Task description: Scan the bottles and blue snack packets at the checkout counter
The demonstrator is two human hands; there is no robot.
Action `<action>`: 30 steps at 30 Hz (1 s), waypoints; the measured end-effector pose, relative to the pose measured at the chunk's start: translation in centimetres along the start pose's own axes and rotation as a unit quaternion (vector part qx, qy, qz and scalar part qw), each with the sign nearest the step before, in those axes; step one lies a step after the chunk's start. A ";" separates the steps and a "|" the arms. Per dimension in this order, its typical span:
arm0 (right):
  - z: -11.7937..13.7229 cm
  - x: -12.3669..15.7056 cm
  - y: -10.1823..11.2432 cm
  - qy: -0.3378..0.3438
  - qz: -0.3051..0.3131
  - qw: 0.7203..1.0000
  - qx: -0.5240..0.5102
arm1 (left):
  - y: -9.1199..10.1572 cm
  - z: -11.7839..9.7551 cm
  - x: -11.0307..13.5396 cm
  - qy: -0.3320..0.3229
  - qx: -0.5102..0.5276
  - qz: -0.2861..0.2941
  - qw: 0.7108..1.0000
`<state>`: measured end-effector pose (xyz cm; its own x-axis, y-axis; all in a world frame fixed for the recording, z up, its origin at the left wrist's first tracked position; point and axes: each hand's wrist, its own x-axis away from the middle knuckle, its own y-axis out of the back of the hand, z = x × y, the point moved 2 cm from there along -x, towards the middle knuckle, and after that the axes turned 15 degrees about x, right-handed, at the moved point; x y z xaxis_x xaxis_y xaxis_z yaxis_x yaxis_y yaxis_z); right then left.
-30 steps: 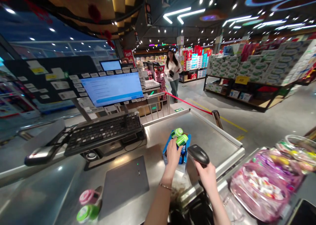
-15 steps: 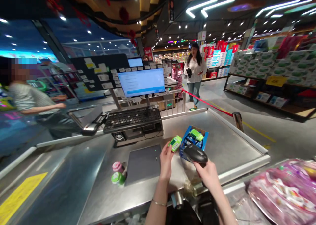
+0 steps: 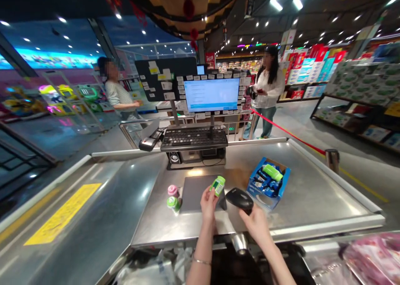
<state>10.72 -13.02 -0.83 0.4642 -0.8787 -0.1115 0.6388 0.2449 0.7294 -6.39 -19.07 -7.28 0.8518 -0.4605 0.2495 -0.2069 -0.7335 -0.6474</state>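
Note:
My left hand (image 3: 208, 204) is shut on a small green packet (image 3: 218, 186), holding it up above a grey scale plate (image 3: 200, 191). My right hand (image 3: 256, 225) grips a black handheld barcode scanner (image 3: 239, 198), whose head points toward the green packet. To the right stands a blue cardboard box (image 3: 268, 189) of blue packs, with one green item (image 3: 273, 172) lying on top. Two small round containers, one with a pink lid (image 3: 172, 191) and one with a green lid (image 3: 173, 203), stand left of the plate.
A keyboard (image 3: 193, 137) and monitor (image 3: 211, 94) stand behind the steel checkout counter (image 3: 312, 201). A person (image 3: 267, 89) stands beyond a red rope barrier (image 3: 287, 131), and another (image 3: 117, 93) stands at the left. Plastic bags lie below the counter's near edge.
My view has swung left, so the counter and box sit further right. The left hand holds the green packet clear of the box, and the pink goods have moved toward the lower right corner.

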 end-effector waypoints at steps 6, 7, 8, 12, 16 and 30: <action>-0.4 -0.3 0.0 -0.008 0.003 1.000 0.013 | 0.2 1.0 -0.3 0.012 -0.002 0.005 1.000; -0.4 -0.3 0.1 -0.009 0.005 1.000 0.015 | 0.2 1.0 -0.4 0.013 -0.001 0.005 1.000; -0.4 -0.4 0.1 -0.009 0.007 1.000 0.017 | 0.1 1.0 -0.4 0.014 0.001 0.006 1.000; -0.4 -0.4 0.4 -0.002 0.009 1.000 0.022 | -0.2 1.1 -0.4 0.025 0.011 0.011 1.000; -0.5 -0.3 0.6 -0.002 0.010 1.000 0.023 | -0.3 1.3 -0.3 0.032 0.011 0.011 0.999; 0.2 -0.5 -1.2 0.001 0.031 0.999 -0.034 | 2.3 -0.2 -0.9 0.041 0.055 0.030 0.997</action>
<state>9.62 -12.90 -1.49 0.5047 -0.8605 -0.0693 0.6493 0.3255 0.6873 -7.74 -20.42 -8.90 0.7963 -0.5448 0.2628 -0.1993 -0.6466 -0.7363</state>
